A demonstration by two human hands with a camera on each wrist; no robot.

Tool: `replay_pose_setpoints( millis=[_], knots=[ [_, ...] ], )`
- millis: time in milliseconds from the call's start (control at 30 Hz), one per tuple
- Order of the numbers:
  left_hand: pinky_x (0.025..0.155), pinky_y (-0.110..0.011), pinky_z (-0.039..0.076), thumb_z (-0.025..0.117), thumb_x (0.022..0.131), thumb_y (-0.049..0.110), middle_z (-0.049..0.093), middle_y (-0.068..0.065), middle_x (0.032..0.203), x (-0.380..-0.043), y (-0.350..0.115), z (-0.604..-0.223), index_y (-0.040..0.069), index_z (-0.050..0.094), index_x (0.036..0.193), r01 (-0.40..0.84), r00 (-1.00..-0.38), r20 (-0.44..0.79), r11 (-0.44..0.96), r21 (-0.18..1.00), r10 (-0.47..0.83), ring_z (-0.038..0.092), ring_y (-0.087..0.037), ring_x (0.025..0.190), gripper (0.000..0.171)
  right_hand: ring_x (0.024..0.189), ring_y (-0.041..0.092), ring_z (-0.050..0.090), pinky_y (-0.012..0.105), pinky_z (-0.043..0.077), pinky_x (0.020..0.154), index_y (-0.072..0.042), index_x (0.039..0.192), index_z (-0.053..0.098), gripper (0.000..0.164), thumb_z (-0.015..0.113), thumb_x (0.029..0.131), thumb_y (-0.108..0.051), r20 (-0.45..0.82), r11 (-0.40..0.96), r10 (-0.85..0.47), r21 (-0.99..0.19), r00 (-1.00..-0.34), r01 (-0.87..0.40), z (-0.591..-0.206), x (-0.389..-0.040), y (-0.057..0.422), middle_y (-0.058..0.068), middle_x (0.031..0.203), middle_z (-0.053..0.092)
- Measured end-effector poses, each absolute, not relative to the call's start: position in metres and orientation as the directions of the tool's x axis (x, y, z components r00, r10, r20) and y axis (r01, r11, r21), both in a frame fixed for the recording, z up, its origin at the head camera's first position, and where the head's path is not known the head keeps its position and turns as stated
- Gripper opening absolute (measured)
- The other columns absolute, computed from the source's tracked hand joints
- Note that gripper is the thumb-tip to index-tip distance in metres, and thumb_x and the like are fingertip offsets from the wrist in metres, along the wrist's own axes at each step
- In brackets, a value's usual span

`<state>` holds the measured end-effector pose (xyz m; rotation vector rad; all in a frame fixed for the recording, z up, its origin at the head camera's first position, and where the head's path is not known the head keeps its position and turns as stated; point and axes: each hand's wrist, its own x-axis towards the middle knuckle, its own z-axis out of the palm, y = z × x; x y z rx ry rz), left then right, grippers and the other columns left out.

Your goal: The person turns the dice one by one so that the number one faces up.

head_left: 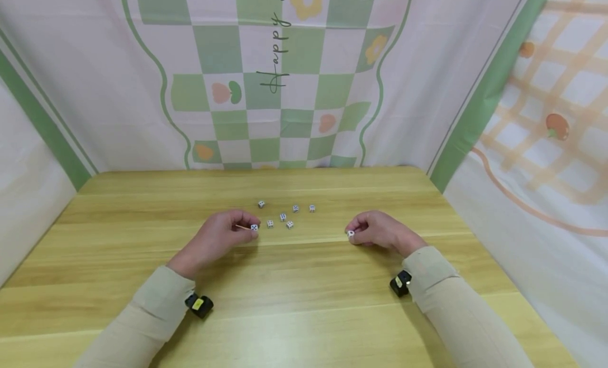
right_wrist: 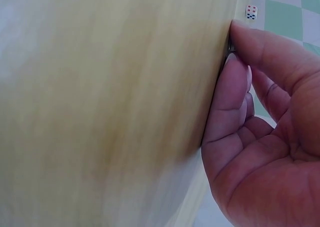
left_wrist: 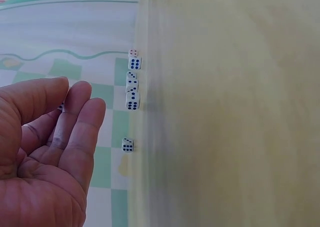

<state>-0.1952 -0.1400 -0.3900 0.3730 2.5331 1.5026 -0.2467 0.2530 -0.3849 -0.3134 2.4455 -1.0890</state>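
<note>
My left hand pinches a small white die between thumb and fingertips, with its five-dot face showing. In the left wrist view that die is mostly hidden behind the fingers. Over on the right, my right hand pinches another white die close to the tabletop. From the right wrist, the thumb and finger cover nearly all of it. Several loose dice lie between the hands, the closest die just right of the left fingertips.
The loose group also has a die at its far left and a die at its right end. Everything lies on a wood-grain table. A checked cloth hangs behind the far edge, with more cloth at both sides.
</note>
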Motion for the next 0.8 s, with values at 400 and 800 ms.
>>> replay_pose_setpoints(
  millis=[400, 800],
  knots=[
    [0.089, -0.037, 0.057, 0.073, 0.098, 0.021, 0.074, -0.003, 0.115, -0.1919, -0.1422, -0.3892, 0.009, 0.072, 0.122, 0.128, -0.956, -0.012, 0.453, 0.882, 0.294, 0.067, -0.020, 0.106, 0.026, 0.079, 0.015, 0.058, 0.025, 0.051, 0.070, 0.001, 0.112, 0.071, 0.024, 0.077, 0.093, -0.010, -0.303, 0.675, -0.368, -0.737, -0.879, -0.029, -0.3851, -0.2469, 0.2537, 0.007, 0.097, 0.070],
    [0.092, -0.039, 0.057, 0.073, 0.098, 0.020, 0.073, -0.008, 0.122, -0.1878, -0.1437, -0.3858, 0.009, 0.071, 0.124, 0.138, -0.954, -0.002, 0.442, 0.886, 0.301, 0.067, -0.021, 0.108, 0.028, 0.078, 0.014, 0.056, 0.026, 0.050, 0.069, 0.001, 0.113, 0.071, 0.024, 0.077, 0.093, -0.011, -0.299, 0.682, -0.370, -0.730, -0.880, -0.038, -0.3855, -0.2468, 0.2544, 0.006, 0.096, 0.069]
  ],
)
